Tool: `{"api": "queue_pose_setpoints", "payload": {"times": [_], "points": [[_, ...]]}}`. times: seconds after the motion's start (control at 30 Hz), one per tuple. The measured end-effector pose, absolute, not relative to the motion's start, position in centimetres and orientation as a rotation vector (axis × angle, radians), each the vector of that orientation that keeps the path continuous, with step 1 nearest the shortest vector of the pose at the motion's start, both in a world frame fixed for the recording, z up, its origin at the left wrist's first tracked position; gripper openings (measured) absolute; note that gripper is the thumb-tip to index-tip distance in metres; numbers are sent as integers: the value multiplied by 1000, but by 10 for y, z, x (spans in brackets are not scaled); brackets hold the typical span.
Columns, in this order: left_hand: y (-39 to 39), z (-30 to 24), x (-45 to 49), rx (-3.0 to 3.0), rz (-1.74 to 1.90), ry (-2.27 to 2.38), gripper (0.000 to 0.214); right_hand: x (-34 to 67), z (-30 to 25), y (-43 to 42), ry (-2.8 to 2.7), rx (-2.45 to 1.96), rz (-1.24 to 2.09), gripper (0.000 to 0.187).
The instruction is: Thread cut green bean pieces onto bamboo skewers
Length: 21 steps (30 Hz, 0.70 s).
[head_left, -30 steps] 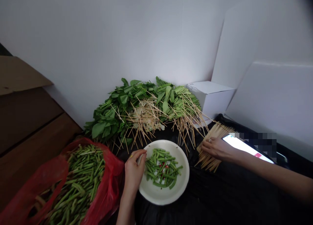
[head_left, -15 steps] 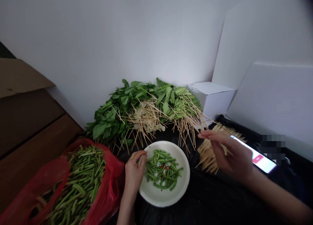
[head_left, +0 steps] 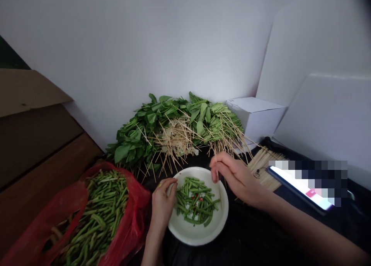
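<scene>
The right hand holds a skewer upright, point down.

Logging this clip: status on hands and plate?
Left hand at white plate's rim. Right hand over plate, holding bamboo skewer. Cut green beans on plate. Skewered greens piled behind.

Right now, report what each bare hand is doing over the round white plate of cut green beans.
Left hand: closed, curled at the round white plate's rim; anything held cannot be told.
Right hand: closed, apparently pinching a thin wooden skewer.
</scene>
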<state>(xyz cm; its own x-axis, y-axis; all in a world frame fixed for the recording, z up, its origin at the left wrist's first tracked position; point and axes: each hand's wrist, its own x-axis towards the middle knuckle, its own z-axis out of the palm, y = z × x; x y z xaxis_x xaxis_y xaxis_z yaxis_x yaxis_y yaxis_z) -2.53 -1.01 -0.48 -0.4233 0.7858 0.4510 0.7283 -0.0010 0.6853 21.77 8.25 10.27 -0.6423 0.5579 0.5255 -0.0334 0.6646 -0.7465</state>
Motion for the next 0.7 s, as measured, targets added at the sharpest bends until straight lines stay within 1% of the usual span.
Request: {"api": "queue_pose_setpoints", "payload": {"times": [0.07, 0.13, 0.23, 0.33, 0.37, 0.47, 0.53, 0.6, 0.7], "points": [[-10, -4, -25, 1659, 1427, 2179, 22, 202, 101, 84, -2049, -354, 1115, 20], [-10, -3, -24, 1652, 1427, 2179, 22, 189, 102, 86, -1990, -344, 1197, 20], [-10, -3, -25, 1626, 1414, 2181, 24, 172, 108, 92, -2115, -332, 1184, 22], [-10, -4, -27, 1617, 1419, 2159, 36, 157, 104, 103, -2334, -286, 1178, 26], [-10, -4, -28, 1616, 1424, 2147, 41, 152, 99, 108, -2429, -322, 1132, 26], [-11, -4, -29, 1594, 1435, 2115, 47, 136, 71, 123, -2737, -624, 781, 21], [-11, -4, -29, 1571, 1442, 2108, 48, 127, 49, 129, -2810, -706, 763, 15], [-12, -4, -29, 1556, 1449, 2101, 49, 119, 30, 130, -2874, -673, 806, 14], [-12, -6, -28, 1530, 1475, 2086, 48, 116, 18, 130, -2959, -510, 949, 25]]}}
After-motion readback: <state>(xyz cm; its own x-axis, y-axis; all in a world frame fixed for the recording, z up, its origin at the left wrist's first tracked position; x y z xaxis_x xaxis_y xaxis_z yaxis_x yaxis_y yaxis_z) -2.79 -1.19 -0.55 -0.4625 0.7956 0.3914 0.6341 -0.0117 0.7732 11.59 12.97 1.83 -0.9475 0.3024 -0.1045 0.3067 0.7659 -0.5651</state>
